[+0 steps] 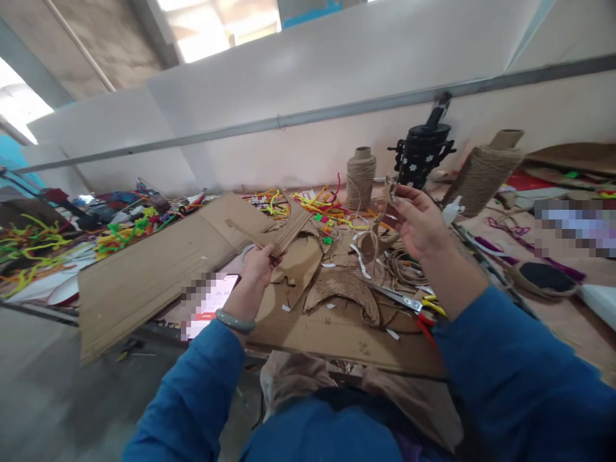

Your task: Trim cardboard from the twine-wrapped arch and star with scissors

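Blue-sleeved left hand (258, 264) grips a cardboard strip (289, 232), long axis slanting up-right toward the right hand (419, 223), which pinches jute twine (389, 190).

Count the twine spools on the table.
2. An upright twine spool stands left of the black urn; a tilted twine spool leans right of it. Clutter may hide more.

Two hands (260, 263) (419, 221), two twine spools (360, 178) (482, 172), one phone (210, 305), one scissors (409, 300)
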A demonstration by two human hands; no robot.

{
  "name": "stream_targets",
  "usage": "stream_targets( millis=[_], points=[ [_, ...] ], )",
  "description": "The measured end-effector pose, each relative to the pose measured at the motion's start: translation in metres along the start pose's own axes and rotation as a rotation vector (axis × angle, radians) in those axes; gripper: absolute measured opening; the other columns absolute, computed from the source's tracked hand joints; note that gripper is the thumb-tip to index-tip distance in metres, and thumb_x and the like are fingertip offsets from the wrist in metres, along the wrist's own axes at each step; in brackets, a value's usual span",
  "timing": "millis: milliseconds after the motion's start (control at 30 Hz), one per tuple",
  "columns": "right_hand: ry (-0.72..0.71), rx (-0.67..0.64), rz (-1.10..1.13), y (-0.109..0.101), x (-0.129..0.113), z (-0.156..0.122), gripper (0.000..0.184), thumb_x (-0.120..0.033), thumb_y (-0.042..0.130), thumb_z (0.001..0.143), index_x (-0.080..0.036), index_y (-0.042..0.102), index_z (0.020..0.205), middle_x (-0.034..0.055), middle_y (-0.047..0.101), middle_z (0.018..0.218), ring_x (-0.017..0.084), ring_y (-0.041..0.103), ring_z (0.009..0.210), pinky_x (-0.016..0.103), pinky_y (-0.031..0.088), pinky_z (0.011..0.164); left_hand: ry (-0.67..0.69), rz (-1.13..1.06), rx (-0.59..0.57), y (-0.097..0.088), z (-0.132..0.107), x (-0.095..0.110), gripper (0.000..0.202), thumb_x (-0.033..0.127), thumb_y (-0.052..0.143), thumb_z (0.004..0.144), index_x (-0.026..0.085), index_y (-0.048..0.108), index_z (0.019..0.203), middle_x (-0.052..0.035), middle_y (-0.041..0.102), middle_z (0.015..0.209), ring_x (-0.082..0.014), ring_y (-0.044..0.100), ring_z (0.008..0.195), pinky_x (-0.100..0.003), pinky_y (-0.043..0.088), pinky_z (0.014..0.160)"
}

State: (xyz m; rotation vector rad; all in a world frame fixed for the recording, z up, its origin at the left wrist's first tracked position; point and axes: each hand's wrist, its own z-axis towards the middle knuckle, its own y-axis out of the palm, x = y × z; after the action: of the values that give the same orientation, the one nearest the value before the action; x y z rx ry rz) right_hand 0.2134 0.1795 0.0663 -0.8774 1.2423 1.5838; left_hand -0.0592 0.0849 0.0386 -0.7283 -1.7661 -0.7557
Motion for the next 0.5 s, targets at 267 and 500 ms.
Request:
stream_targets(
  millis=[267, 500],
  points=[
    [0.065, 0.04, 0.043, 0.007, -0.004, 0.001, 0.053, -0.034, 0.091, 0.03, -0.025, 0.064, 0.074, -0.0003, 0.06, 0.08, 0.017, 0.061, 0.069, 0.039, 0.05, 0.065, 0.142, 0.13, -0.136, -0.031, -0.054, 0.026, 0.031, 0.037, 0.049, 0.095, 0.016, 0.061, 0.114, -0.0064, 0.062, 0.117, -0.0259, 0.063, 0.103, -0.042, 0.054, 0.083],
    [0.069, 0.022, -0.068, 0.004, 0.017, 0.015, 0.047, -0.046, 0.093, 0.029, -0.035, 0.071, 0.069, 0.0058, 0.061, 0.082, 0.023, 0.059, 0.071, 0.058, 0.044, 0.077, 0.182, 0.107, 0.058, -0.109, -0.037, 0.042, 0.009, 0.021, 0.067, 0.083, 0.013, 0.067, 0.087, 0.0002, 0.063, 0.072, -0.0086, 0.056, 0.055, -0.019, 0.046, 0.048]
  ],
)
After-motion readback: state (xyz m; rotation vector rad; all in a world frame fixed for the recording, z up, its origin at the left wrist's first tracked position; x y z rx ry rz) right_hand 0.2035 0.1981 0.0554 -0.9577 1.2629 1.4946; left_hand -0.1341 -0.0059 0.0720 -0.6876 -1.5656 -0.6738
